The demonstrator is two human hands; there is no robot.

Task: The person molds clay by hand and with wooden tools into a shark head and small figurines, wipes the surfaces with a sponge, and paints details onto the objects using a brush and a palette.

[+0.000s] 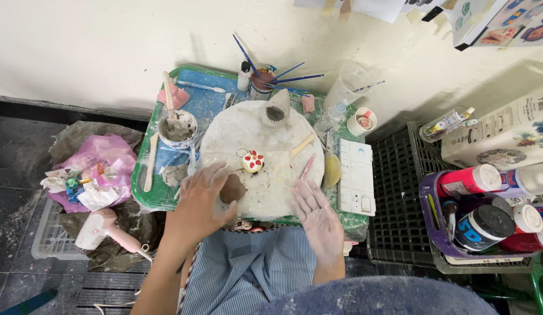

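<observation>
Centre of frame: the left hand (200, 201) lies cupped against a brown lump of clay (231, 189), fingers bent round its left side, on the round white work board (248, 125). The right hand (318, 217) is released, palm up and flat, holding nothing, at the board's lower right edge. A small painted figure with red dots (253, 161) stands just above the lump. A clay-filled cup (177, 129) sits upper left. Risk: the lump appears soft; pressing it could shove it into the painted figure and smear it.
</observation>
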